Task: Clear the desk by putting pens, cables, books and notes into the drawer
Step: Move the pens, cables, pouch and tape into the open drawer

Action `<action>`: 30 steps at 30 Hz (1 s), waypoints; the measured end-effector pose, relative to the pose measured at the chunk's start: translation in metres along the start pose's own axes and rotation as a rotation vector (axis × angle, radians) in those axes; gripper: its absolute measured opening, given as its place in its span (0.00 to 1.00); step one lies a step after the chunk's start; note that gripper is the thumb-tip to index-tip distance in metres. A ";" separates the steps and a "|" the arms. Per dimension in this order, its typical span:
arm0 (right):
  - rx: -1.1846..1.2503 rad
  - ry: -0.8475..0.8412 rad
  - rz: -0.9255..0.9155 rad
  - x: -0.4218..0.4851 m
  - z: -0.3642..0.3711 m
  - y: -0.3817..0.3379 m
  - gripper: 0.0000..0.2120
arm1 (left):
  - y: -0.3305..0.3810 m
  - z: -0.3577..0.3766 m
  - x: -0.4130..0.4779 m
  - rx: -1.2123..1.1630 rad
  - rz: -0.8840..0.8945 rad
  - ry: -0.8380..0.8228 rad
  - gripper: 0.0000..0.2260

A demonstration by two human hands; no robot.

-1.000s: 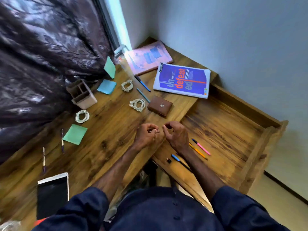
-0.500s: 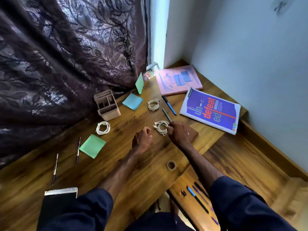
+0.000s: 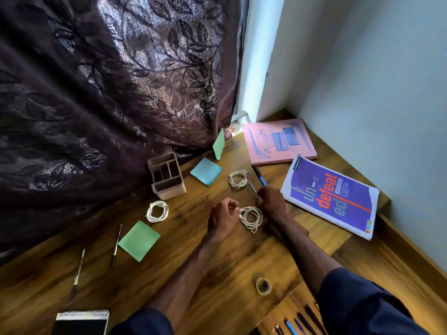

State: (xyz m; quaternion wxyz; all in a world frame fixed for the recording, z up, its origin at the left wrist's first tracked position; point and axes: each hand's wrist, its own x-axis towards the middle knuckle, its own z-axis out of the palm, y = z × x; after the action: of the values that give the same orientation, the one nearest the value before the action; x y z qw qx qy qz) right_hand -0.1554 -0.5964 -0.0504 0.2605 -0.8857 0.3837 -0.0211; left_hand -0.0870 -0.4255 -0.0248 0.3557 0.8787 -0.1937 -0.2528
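- Left grip (image 3: pixel 223 217): fingers curled, knuckles touching the 9 o'clock edge of mid coil (image 3: pixel 251 217). Can't tell if it pinches the cable.
- Right grip (image 3: pixel 271 201): fingers curled onto near end of grey pen (image 3: pixel 252 188), which lies flat on bench (image 3: pixel 217 274) at 12 o'clock of mid coil.
- 12 o'clock of right grip: blue pen (image 3: pixel 260 177), near tip just beside the fingers, far end at the edge of pink book (image 3: pixel 278 143).
- 11 o'clock of right grip: far coil (image 3: pixel 238 180), just beside grey pen, untouched.
- 9 o'clock of left grip, well apart: third coil (image 3: pixel 157 211), near the 6 o'clock side of organiser (image 3: pixel 167 175).
- 3 o'clock of right grip: blue book (image 3: pixel 331 197), flat, near the grip. Its far corner sits just beside pink book, which lies in the bench corner by the wall (image 3: pixel 362 81).
- 9 o'clock of far coil: blue note (image 3: pixel 206 170), flat.
- 12 o'clock of blue note: tilted note (image 3: pixel 219 144), green, leaning on curtain (image 3: pixel 96 93).
- 8 o'clock of left grip: green note (image 3: pixel 139 240), flat.
- 9 o'clock of green note: thin pens, one (image 3: pixel 116 243) just beside it, one (image 3: pixel 78 272) further out.
- 7 o'clock frame edge: notepad (image 3: pixel 82 322), cut off.
- 6 o'clock of mid coil: tape roll (image 3: pixel 263 286), near bench edge.
- 5 o'clock: drawer (image 3: pixel 290 303) open, drawer pens (image 3: pixel 290 327) inside, partly hidden by sleeve (image 3: pixel 362 310).
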 end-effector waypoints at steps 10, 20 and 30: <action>0.439 -0.011 -0.184 -0.006 -0.032 -0.024 0.15 | 0.037 0.005 0.044 -0.558 -0.212 -0.039 0.15; 0.015 -0.048 0.052 0.032 -0.019 0.013 0.10 | 0.002 -0.007 0.007 -0.614 -0.302 -0.039 0.11; 0.202 0.033 0.037 -0.028 -0.034 0.011 0.09 | 0.004 0.001 -0.017 -0.623 -0.303 -0.083 0.11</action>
State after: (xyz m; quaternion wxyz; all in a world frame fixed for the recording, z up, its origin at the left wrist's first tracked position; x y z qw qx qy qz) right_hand -0.1903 -0.5987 -0.0218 0.3427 -0.8472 0.4001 -0.0694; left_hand -0.1015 -0.4196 -0.0175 0.5570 0.7357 0.0108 -0.3853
